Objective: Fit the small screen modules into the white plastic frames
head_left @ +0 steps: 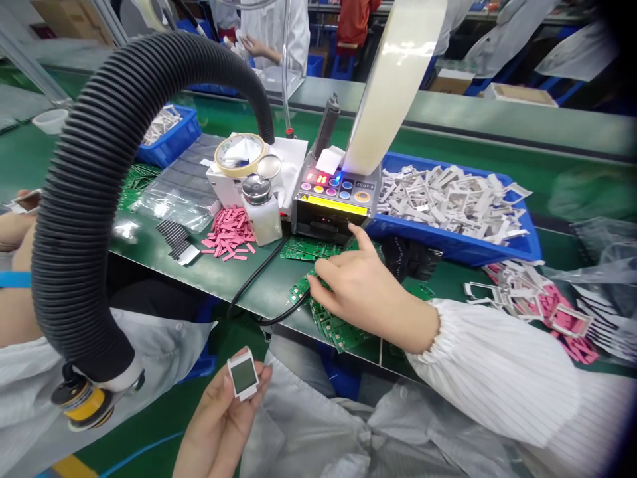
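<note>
My left hand, low in the head view, pinches a small LCD screen in a white plastic frame, its grey face turned up. My right hand reaches over the bench, index finger stretched out and the other fingers partly bent. That fingertip is at the front slot of an automatic tape dispenser with a lit red display; I cannot tell whether it touches. A wide roll of pale tape rises above the machine. Beneath my right hand lie green circuit boards.
A blue bin of white frames stands right of the dispenser. Pink strips, a pump bottle and a tape roll lie left. A black flexible hose arches across the left. A co-worker's arm shows at the far left.
</note>
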`<state>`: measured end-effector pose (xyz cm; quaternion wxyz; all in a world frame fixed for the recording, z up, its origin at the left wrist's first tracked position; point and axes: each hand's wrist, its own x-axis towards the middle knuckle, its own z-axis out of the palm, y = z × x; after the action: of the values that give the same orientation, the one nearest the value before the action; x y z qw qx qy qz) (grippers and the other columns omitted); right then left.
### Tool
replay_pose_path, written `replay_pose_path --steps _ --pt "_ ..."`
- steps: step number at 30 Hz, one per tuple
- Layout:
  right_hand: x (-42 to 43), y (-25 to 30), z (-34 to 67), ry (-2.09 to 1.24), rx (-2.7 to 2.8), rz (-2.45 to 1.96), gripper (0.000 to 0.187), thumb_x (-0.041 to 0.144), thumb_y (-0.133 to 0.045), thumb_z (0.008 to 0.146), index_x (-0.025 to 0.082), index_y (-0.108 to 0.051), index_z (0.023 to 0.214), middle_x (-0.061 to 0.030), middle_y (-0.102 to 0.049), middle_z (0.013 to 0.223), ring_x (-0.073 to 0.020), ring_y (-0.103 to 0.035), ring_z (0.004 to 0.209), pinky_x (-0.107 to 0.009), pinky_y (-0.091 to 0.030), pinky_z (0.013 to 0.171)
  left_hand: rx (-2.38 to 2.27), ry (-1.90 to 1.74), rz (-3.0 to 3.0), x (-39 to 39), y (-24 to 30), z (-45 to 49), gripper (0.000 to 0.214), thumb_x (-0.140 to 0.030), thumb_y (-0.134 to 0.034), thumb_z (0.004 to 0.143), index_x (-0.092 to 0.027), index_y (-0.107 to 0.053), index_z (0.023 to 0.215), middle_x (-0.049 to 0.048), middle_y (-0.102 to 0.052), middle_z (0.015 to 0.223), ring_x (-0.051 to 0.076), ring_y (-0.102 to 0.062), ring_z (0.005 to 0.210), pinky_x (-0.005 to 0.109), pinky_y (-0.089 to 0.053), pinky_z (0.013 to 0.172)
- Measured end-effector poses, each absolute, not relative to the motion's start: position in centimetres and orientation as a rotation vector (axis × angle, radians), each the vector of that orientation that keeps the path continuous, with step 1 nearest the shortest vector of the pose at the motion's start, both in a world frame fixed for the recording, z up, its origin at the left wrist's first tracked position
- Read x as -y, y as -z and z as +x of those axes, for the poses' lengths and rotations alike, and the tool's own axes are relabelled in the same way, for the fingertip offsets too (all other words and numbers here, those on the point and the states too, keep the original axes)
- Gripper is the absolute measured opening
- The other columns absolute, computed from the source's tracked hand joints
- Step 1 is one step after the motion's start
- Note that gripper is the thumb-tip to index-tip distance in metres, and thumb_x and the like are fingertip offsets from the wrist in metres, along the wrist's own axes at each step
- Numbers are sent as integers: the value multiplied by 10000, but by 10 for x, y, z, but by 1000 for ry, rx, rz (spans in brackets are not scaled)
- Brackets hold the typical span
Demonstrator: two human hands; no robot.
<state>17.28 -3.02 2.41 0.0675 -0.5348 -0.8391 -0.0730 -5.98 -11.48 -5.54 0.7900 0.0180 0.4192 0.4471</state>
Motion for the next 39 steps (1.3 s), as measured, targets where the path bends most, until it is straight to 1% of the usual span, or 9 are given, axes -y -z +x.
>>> replay_pose_path --steps 7,12,20,22,24,26,28,32,39 --pt "23 -21 160 240 2538 -1752 290 260 -432 874 145 -591 660 -30 -616 540 -173 -569 530 -544 -178 1002 -964 -977 -16 112 51 -62 173 -204 -729 675 -187 -752 846 103 -763 833 249 -702 865 345 -536 876" --pt "17 -23 160 254 2497 -1792 284 257 -426 871 138 -597 678 -51 -634 564 -192 -592 557 -501 -227 960 -981 -959 -33 111 48 -65 164 -176 -718 682 -195 -756 841 106 -763 844 255 -699 882 331 -544 859" --pt "19 -17 169 250 2479 -1708 289 240 -438 869 148 -589 640 -12 -598 516 -140 -533 504 -404 -276 902 -967 -980 -8 112 50 -64 190 -203 -741 662 -198 -753 852 111 -763 827 250 -704 860 331 -544 858" --pt "21 -16 173 310 2474 -1651 311 241 -437 872 157 -576 607 -1 -582 491 -127 -516 482 -353 -320 826 -969 -981 -4 111 50 -64 183 -203 -734 670 -187 -752 852 114 -763 833 250 -704 858 326 -545 854" --pt "23 -16 179 446 2421 -1638 345 252 -422 885 169 -573 586 0 -570 471 -127 -512 468 -299 -321 649 -971 -981 -7 110 50 -64 178 -200 -735 667 -186 -753 844 107 -763 837 247 -706 850 319 -547 849" --pt "26 -18 188 618 2342 -1694 339 266 -408 895 174 -617 644 -8 -579 475 -135 -514 458 -294 -231 520 -969 -976 -10 110 51 -64 173 -199 -734 666 -193 -753 838 96 -764 842 244 -706 847 315 -549 844" --pt "30 -20 197 738 2296 -1750 304 271 -404 898 166 -671 800 -18 -602 501 -144 -517 457 -299 -172 487 -965 -974 -7 110 52 -64 171 -209 -732 669 -196 -752 839 94 -765 830 242 -707 845 316 -548 844" --pt "34 -19 210 804 2282 -1772 329 284 -403 899 124 -661 1026 -30 -599 496 -148 -505 451 -292 -171 477 -987 -978 -11 112 56 -63 187 -230 -732 673 -193 -747 856 96 -763 821 238 -705 852 323 -542 860" --pt "32 -15 207 909 2260 -1812 368 285 -393 899 86 -619 1111 -32 -571 465 -166 -506 441 -293 -174 468 -1020 -955 -34 109 50 -60 223 -247 -763 637 -183 -750 850 100 -763 838 240 -703 858 296 -550 839"
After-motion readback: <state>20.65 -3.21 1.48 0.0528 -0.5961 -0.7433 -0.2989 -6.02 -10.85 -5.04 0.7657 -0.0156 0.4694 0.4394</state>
